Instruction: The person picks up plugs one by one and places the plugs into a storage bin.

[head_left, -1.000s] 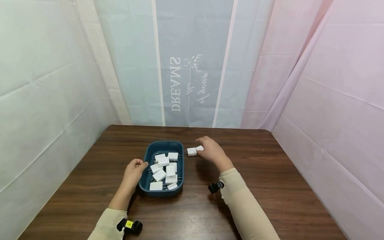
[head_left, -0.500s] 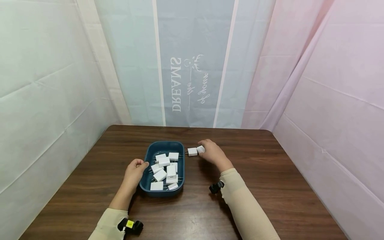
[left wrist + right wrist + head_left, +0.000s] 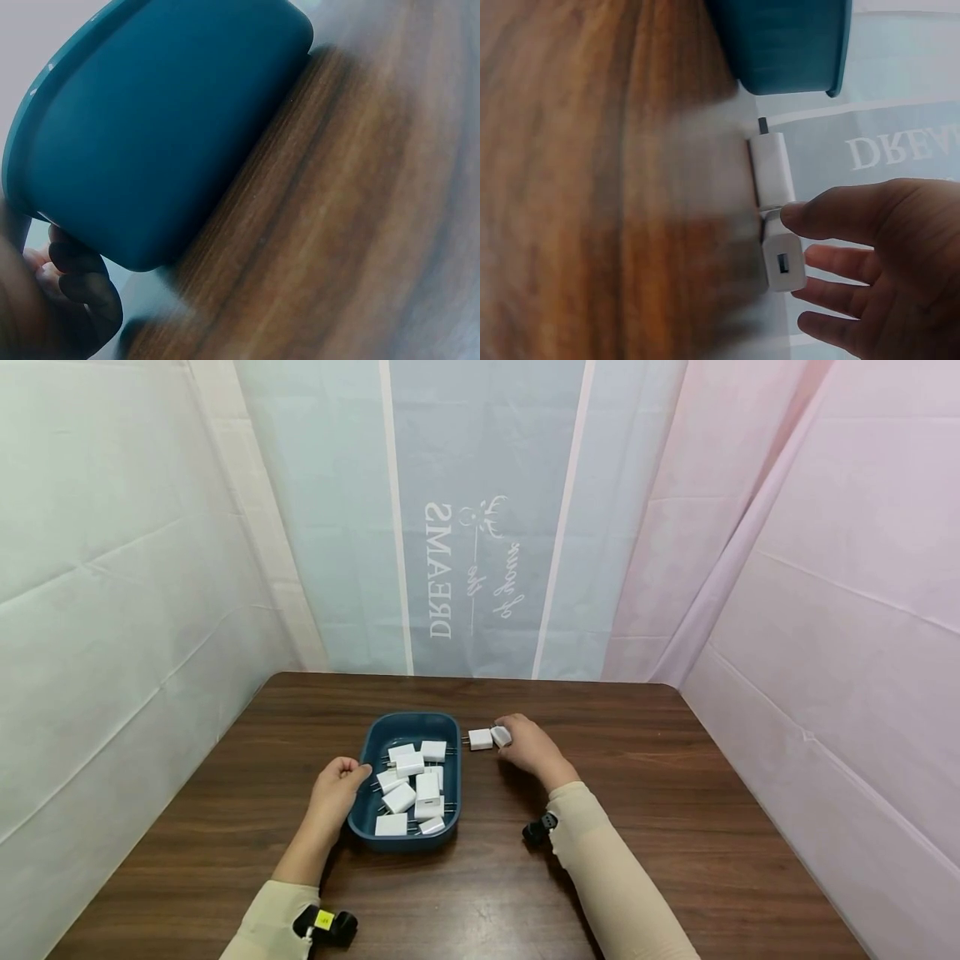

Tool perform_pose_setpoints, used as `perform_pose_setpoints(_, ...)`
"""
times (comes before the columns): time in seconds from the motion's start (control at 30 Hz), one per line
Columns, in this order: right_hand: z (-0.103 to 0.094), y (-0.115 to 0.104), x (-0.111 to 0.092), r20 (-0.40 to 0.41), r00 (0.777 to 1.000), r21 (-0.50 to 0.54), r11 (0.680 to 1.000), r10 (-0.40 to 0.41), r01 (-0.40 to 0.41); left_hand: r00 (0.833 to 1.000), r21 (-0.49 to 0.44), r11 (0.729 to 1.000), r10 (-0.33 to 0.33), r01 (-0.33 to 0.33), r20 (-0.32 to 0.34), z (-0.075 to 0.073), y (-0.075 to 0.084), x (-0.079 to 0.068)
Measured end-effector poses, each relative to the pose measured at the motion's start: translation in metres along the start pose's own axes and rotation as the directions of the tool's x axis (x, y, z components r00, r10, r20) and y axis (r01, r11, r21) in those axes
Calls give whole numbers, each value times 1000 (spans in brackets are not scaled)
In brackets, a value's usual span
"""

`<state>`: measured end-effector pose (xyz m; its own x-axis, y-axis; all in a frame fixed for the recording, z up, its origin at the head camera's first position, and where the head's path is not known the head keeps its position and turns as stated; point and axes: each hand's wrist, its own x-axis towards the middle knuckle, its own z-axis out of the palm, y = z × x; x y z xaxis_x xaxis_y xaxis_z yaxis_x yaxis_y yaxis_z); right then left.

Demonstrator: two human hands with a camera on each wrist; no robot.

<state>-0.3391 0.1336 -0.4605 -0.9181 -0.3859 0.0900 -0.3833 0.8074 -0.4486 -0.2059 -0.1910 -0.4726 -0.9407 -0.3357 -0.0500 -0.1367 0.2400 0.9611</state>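
My left hand (image 3: 335,793) grips the left rim of a dark blue plastic bin (image 3: 412,720), thumb at the rim and curled fingers outside the wall, as the left wrist view also shows. Several white USB wall chargers (image 3: 399,797) lie jumbled in the bin. To the right of the bin, my right hand (image 3: 534,750) pinches a tilted white charger (image 3: 784,262) between thumb and fingers; its USB port faces the right wrist camera. Touching or almost touching it, another white charger (image 3: 480,740) lies on the table with its prongs towards the bin.
The brown wood-grain table (image 3: 637,827) extends around the bin on all sides. Pale cloth walls stand left and right, with a printed curtain (image 3: 480,593) behind the table's far edge. Each wrist carries a small black camera (image 3: 538,829).
My right hand has drawn slightly back and down, and the charger at its fingertips has turned, showing more of itself. The left hand and the bin stay in place.
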Motion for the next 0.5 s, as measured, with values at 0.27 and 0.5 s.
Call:
perform_pose_setpoints(0.27, 6, 5, 1, 3, 1000, -1, 1000, -25, 25, 1000, 22, 1000, -1, 1, -3, 1, -2, 1)
perform_pose_setpoints(0.5, 7, 5, 4, 0, 1000, -25, 999, -28, 28, 1000, 22, 1000, 0, 0, -1, 0, -2, 1)
